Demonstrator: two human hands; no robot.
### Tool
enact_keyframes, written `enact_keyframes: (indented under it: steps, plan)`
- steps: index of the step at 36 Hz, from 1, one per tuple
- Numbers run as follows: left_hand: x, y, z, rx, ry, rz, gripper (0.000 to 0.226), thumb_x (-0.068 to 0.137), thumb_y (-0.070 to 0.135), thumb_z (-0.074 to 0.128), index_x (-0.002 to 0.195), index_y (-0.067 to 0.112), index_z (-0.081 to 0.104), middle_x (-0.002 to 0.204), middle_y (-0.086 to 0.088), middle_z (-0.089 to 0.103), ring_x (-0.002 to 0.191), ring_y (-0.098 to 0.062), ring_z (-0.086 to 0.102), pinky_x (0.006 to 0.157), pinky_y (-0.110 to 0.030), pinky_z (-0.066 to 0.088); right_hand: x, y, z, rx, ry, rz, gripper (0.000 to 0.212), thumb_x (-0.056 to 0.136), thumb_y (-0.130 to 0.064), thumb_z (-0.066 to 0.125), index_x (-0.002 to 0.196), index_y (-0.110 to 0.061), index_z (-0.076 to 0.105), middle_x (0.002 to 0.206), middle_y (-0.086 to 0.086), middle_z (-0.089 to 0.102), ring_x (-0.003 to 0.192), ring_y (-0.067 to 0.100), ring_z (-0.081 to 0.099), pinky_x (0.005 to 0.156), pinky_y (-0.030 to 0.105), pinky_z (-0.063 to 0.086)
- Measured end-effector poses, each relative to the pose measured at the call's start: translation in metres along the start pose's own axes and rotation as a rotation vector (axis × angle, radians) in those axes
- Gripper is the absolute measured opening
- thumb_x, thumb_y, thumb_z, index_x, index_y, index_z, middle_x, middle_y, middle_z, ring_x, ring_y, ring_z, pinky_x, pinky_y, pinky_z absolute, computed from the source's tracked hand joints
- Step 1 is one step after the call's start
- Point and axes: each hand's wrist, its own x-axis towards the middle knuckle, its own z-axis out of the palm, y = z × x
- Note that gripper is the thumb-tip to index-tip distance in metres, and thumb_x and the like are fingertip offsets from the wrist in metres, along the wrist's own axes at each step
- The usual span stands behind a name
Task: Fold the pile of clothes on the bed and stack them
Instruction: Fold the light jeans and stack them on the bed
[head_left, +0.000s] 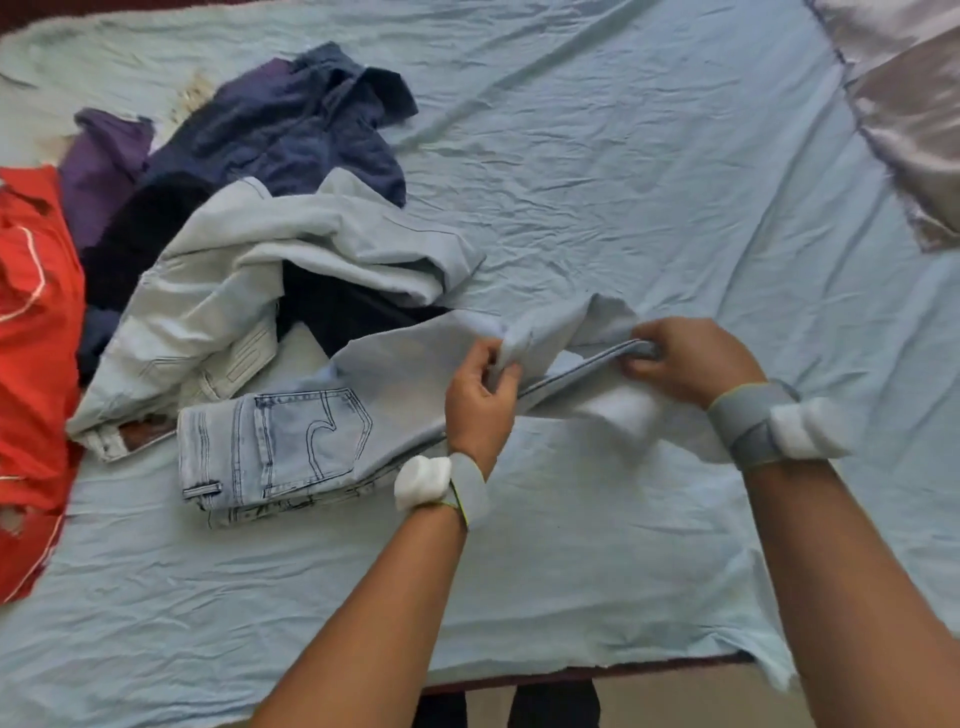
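Note:
Pale blue jeans (291, 447) lie on the bed sheet (597, 182), their waist and back pocket toward the left and the legs running right. My left hand (480, 395) pinches a fold of the leg fabric near the middle. My right hand (685, 364) grips the bunched hem end of the leg, lifted slightly off the sheet. Behind the jeans, an unfolded pile holds a light grey-blue garment (291, 260), a navy garment (291, 124), a purple one (104, 166) and a red one (36, 322).
The light blue sheet stretches flat to the right and toward me. A shiny grey pillow or cover (914, 114) lies at the far right corner. The bed's near edge (597, 670) runs below my arms, with floor beyond it.

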Motion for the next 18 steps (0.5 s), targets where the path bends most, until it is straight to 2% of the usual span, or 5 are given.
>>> enact_keyframes:
  steps: [5, 8, 12, 15, 18]
  plan:
    - [-0.002, -0.014, 0.036, 0.117, -0.203, -0.393, 0.031, 0.079, 0.045, 0.065, 0.070, 0.017, 0.056, 0.067, -0.002, 0.057, 0.070, -0.022, 0.055, 0.067, -0.030, 0.039, 0.007, 0.027, 0.026, -0.082, 0.190, -0.189, 0.025, 0.076, -0.004, 0.063, 0.086, -0.023, 0.075, 0.088, 0.010, 0.062, 0.086, 0.036, 0.061, 0.071, 0.037, 0.046]
    - [0.013, -0.018, 0.049, 0.260, -0.352, -0.552, 0.055, 0.087, 0.057, 0.059, 0.056, 0.019, 0.036, 0.058, -0.001, 0.039, 0.055, -0.017, 0.038, 0.057, -0.031, 0.030, -0.006, 0.049, 0.061, -0.119, 0.324, -0.303, 0.023, 0.067, -0.008, 0.059, 0.070, -0.026, 0.074, 0.077, 0.002, 0.063, 0.072, 0.031, 0.059, 0.066, 0.033, 0.037]
    - [0.032, -0.013, 0.070, 0.506, -0.560, -0.362, 0.033, 0.086, 0.036, 0.061, 0.062, 0.020, 0.046, 0.069, -0.009, 0.050, 0.071, -0.029, 0.051, 0.058, -0.032, 0.029, -0.012, 0.080, 0.086, -0.112, 0.305, -0.238, 0.033, 0.073, -0.017, 0.043, 0.072, -0.028, 0.074, 0.083, -0.001, 0.068, 0.079, 0.032, 0.063, 0.072, 0.034, 0.029]
    - [0.040, 0.002, 0.084, 0.414, -0.412, -0.177, 0.027, 0.095, 0.015, 0.053, 0.068, 0.019, 0.057, 0.076, -0.006, 0.058, 0.090, -0.032, 0.060, 0.065, -0.028, 0.033, -0.004, 0.090, 0.080, -0.091, 0.408, -0.211, 0.034, 0.076, -0.015, 0.046, 0.079, -0.032, 0.075, 0.092, -0.004, 0.072, 0.085, 0.032, 0.064, 0.080, 0.035, 0.030]
    - [0.033, 0.012, 0.091, 0.258, -0.235, 0.010, 0.024, 0.093, 0.008, 0.053, 0.110, 0.010, 0.070, 0.107, -0.006, 0.069, 0.103, -0.018, 0.059, 0.083, -0.022, 0.042, -0.003, 0.083, 0.068, -0.052, 0.611, -0.189, 0.032, 0.082, -0.014, 0.047, 0.080, -0.031, 0.074, 0.112, -0.002, 0.070, 0.108, 0.028, 0.058, 0.097, 0.042, 0.030]
